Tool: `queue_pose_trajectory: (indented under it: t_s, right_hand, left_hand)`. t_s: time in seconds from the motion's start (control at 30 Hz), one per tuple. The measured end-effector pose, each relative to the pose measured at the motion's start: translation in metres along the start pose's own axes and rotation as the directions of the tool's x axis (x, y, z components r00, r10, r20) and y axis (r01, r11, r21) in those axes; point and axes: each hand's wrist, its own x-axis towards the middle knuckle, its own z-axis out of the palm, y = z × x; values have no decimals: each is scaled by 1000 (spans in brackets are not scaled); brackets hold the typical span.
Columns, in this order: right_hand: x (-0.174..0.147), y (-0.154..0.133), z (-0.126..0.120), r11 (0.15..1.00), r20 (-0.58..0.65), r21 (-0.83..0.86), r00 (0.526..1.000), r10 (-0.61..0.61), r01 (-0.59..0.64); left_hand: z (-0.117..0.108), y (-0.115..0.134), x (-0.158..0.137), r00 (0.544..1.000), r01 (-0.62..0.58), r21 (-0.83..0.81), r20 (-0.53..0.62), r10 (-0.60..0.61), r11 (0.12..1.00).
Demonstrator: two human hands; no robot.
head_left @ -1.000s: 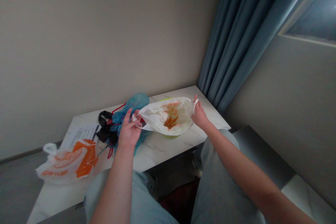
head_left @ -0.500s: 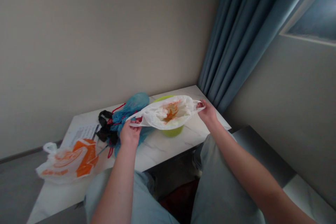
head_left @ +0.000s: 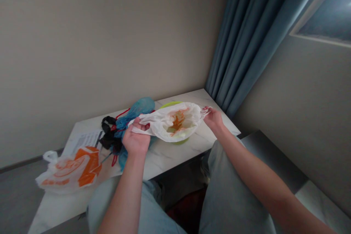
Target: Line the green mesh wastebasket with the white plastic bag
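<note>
A white plastic bag [head_left: 160, 126] with orange print is stretched between my two hands, its mouth facing me. My left hand [head_left: 137, 137] has its fingers curled round one handle, palm turned up. The other handle is gripped by my right hand [head_left: 213, 117]. Behind and below the bag, a green basket or bin [head_left: 171, 104] stands on the table; mostly its rim shows, the rest being hidden. Just beyond my left hand lie blue plastic bags [head_left: 141, 106] with red drawstrings and a black bag [head_left: 111, 142].
A second white bag with orange print [head_left: 72, 170] lies on the left of the white marble-patterned table [head_left: 161, 159]. A printed sheet [head_left: 85, 139] sits near it. A wall stands behind the table, a blue curtain [head_left: 244, 44] at the right. My knees are under the near edge.
My left hand has turned palm up and wrapped further round its handle. My right hand has dropped slightly inward, and the bag hangs a little lower, covering more of the green basket or bin.
</note>
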Motion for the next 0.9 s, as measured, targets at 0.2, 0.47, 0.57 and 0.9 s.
queue_pose_trajectory:
  t_s: [0.2, 0.47, 0.57, 0.9]
  right_hand:
    - [-7, 21, 7, 940, 87, -282, 980, -176, 194]
    - [-35, 44, 19, 760, 418, -559, 904, -88, 332]
    - [-42, 49, 22, 651, 531, -608, 842, -93, 455]
    - [-53, 74, 25, 646, 510, -685, 855, 93, 338]
  left_hand:
    - [12, -8, -16, 963, -105, 149, 263, 63, 983]
    - [4, -39, -31, 814, -485, 552, 568, 120, 679]
    - [6, -38, -36, 653, -728, 570, 746, 133, 381]
    - [26, -58, -55, 483, -864, 495, 867, -126, 93]
